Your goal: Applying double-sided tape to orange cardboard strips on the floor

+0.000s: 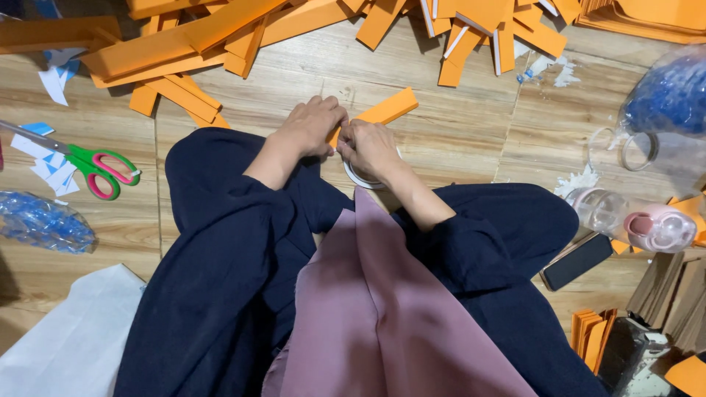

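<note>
I sit on a wooden floor in dark blue clothes with a mauve cloth over my lap. My left hand [312,125] and my right hand [368,147] meet at the near end of an orange paper strip [387,109], both gripping it. The strip points away to the upper right. Under my right hand lies a white roll of tape [358,179], mostly hidden by the hand.
Many orange paper strips [220,37] lie piled along the far side. Green and pink scissors [99,167] and blue-white scraps lie left. A clear bottle with pink lid [632,219], black phone [577,261], plastic bag of blue bits [665,95] and folded orange pieces [592,334] sit right.
</note>
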